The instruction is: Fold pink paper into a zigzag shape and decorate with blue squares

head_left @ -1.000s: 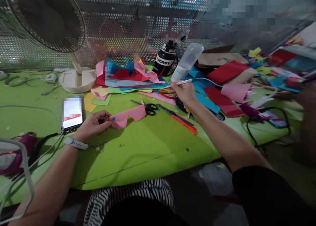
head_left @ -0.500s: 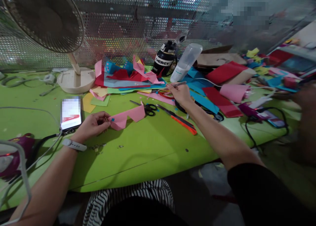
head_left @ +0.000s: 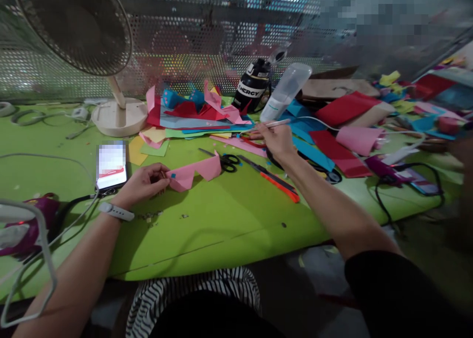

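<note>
Pink paper (head_left: 195, 172) is resting on the green table (head_left: 236, 217), its left end being pinched by the left hand (head_left: 148, 182), while the right hand (head_left: 275, 140) is gripping a thin pale stick (head_left: 279, 123) near the clear bottle (head_left: 287, 89). Scissors (head_left: 229, 163) are lying close behind the paper, so a careless tug could be snagging and tearing it

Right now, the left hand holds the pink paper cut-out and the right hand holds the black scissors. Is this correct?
Not quite: the right hand holds a slim pale stick; the black scissors lie on the green table, as the head view shows. The left hand does hold the pink paper cut-out.
</note>
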A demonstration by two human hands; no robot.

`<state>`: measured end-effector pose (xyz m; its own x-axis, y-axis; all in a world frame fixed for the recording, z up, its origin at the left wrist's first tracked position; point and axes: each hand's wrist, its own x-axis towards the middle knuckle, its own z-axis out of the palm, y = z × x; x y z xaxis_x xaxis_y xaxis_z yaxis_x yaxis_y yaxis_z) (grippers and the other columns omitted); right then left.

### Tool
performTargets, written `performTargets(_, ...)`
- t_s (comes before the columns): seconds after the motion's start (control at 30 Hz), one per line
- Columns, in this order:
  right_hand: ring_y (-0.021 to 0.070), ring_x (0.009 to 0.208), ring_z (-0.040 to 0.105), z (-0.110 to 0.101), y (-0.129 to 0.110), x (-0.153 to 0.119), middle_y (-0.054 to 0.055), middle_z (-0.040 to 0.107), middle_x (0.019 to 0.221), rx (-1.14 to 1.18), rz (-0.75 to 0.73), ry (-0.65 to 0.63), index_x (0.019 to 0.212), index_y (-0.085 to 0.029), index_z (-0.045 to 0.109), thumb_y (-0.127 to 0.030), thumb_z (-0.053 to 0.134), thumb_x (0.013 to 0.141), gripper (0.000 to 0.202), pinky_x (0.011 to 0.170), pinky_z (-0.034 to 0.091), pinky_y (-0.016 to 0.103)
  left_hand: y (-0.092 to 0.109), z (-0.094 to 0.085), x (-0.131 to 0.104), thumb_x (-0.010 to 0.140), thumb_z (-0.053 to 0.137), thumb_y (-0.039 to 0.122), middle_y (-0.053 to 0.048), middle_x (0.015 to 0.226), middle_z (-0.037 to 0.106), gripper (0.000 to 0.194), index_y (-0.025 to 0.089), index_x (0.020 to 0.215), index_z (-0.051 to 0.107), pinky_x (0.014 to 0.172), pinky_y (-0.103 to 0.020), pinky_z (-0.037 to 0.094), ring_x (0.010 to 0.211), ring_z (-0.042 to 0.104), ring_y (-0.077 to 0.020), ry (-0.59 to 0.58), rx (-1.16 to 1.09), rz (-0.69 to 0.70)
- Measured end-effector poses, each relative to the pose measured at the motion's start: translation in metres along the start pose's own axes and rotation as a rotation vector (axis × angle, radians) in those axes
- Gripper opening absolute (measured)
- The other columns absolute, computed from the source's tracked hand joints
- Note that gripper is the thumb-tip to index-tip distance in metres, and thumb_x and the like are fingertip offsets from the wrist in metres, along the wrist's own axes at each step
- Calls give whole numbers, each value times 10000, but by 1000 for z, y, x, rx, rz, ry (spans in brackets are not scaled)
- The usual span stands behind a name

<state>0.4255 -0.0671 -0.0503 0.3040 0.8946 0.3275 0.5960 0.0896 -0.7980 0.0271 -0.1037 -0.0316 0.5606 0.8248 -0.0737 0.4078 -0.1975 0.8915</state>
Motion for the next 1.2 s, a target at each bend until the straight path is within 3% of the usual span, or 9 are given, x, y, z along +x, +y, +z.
performTargets(0.13, 243, 722, 735, 11, -36, -23, 100, 750, 789, 377, 80, -14, 772, -198, 667, -575, 647, 805, 380, 573, 573, 319, -2, 0, 0, 790, 635, 313, 3, 681, 627, 314, 154, 1051, 566, 462, -206, 420, 530, 571, -111, -7, -19, 23)
performTargets(0.3, 200, 658, 724, 41, -87, -72, 47, 746, 728, 616, 153, -297, 783, -217, 694, -560, 749, 711, 354, 477, 514, 255, -4, 4, 0, 760, 631, 271, -4, 696, 631, 312, 143, 1037, 563, 538, -229, 445, 581, 563, -112, 0, -35, 61)
performTargets(0.43, 170, 648, 715, 64, -107, -101, 54, 747, 741, 667, 170, -489, 798, -188, 701, -546, 743, 730, 366, 498, 517, 236, -6, 6, 0, 756, 618, 258, -15, 721, 641, 255, 147, 979, 563, 559, -230, 431, 615, 550, -112, -2, -31, 90)
performTargets(0.67, 163, 621, 702, 81, -110, -121, 76, 754, 772, 656, 223, -496, 800, -174, 723, -541, 761, 713, 379, 412, 417, 219, -10, 7, 2, 753, 630, 241, 9, 659, 601, 191, 145, 912, 584, 533, -217, 382, 575, 515, -97, 17, 20, 130)
performTargets(1.2, 186, 692, 722, 85, -100, -127, 80, 767, 845, 600, 259, -458, 829, -198, 751, -562, 697, 775, 372, 425, 449, 226, -9, 6, 1, 766, 631, 269, 3, 679, 618, 161, 153, 870, 588, 542, -223, 407, 595, 548, -109, 10, 60, 118)
